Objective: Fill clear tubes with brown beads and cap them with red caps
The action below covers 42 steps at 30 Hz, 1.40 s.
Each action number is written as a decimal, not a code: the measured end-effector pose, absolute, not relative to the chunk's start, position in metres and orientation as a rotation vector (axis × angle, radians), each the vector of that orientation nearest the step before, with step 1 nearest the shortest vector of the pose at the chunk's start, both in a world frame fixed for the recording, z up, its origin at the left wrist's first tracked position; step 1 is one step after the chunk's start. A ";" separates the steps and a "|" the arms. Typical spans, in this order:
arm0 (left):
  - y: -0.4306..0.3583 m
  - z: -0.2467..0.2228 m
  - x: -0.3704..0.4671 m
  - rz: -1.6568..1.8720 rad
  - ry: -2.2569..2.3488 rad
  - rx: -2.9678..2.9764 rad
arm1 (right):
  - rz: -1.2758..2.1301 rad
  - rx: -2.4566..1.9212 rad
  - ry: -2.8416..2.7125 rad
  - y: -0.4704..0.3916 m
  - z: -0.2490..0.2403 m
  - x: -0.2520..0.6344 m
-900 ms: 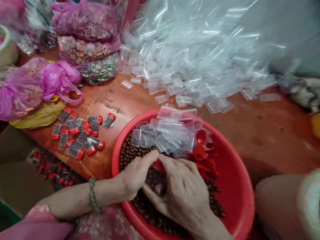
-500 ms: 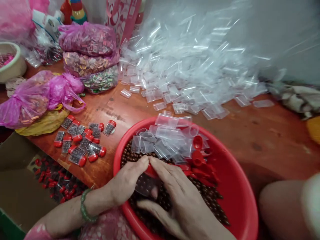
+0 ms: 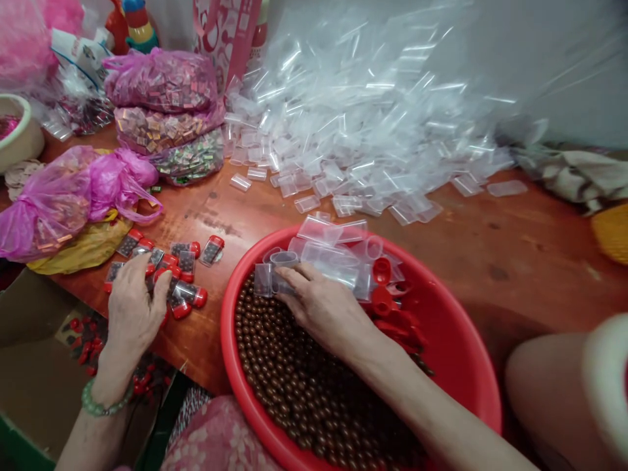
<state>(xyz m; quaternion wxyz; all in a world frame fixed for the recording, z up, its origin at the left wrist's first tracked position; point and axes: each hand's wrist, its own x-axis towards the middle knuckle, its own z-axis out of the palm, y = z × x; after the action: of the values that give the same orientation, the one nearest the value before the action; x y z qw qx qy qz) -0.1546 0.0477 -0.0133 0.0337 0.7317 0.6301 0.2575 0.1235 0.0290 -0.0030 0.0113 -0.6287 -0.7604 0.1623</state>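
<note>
Two hands: left hand (image 3: pixel 135 304) over the filled packs (image 3: pixel 189 294), thumb wide of its fingers; right hand (image 3: pixel 331 307) narrow, pinching one clear sleeve (image 3: pixel 282 282) inside one red basin (image 3: pixel 228 327). Packs on the tabletop (image 3: pixel 466 248): roughly ten, some covered, one (image 3: pixel 212 250) set apart. Basin: brown beads (image 3: pixel 279 366), too many to count, two red caps (image 3: pixel 381 284) distinct, others heaped. Three stacked bags (image 3: pixel 161 85) behind.
</note>
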 end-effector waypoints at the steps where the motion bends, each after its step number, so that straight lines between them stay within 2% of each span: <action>1: 0.046 -0.011 -0.147 0.838 1.864 2.263 | 0.523 -1.962 -2.387 0.031 -0.002 0.124; 6: 0.032 0.003 -0.095 0.974 1.283 2.341 | 0.590 -1.947 -2.444 0.033 0.008 0.133; 9: 0.027 -0.002 -0.074 0.968 1.087 2.337 | 0.659 -1.927 -2.494 0.019 0.017 0.141; 14: 0.027 -0.021 -0.061 0.981 0.982 2.405 | 0.731 -2.050 -2.735 -0.006 0.022 0.145; 20: 0.030 -0.026 -0.060 0.995 0.939 2.298 | 0.857 -1.926 -2.717 -0.007 0.001 0.118; 26: 0.030 -0.025 -0.061 0.942 0.962 2.292 | 1.038 -1.721 -2.483 -0.001 -0.022 0.126; 33: 0.017 -0.007 -0.061 0.880 0.874 2.325 | 1.214 -1.423 -2.021 -0.013 -0.016 0.146; 37: 0.007 0.011 -0.059 0.618 0.853 2.107 | 1.311 -1.234 -1.740 -0.019 -0.007 0.152; 42: 0.014 0.016 -0.050 0.331 0.724 1.721 | 1.329 -1.107 -1.725 -0.019 0.007 0.159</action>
<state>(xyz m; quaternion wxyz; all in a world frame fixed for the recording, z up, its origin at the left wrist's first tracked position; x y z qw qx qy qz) -0.0500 0.0141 0.0161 0.5831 0.7374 0.3100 0.1419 0.1593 -0.0190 0.0074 0.3423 -0.4257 -0.6636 0.5111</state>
